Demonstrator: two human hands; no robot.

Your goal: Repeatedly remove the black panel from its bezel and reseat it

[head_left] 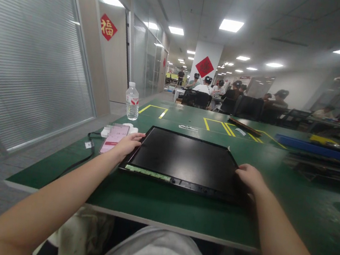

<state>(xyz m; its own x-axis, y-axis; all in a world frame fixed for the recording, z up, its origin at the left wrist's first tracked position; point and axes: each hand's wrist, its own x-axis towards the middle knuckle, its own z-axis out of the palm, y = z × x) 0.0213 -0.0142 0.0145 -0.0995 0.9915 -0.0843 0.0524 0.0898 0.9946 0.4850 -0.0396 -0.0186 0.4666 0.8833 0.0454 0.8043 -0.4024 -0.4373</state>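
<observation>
Right hand [250,178], partly hidden, grips black panel [189,156].

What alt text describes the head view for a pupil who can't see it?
A person's left hand and right hand hold opposite edges of a dark flat panel at a green table. A phone and bottle are on the left; people sit in the background.
</observation>
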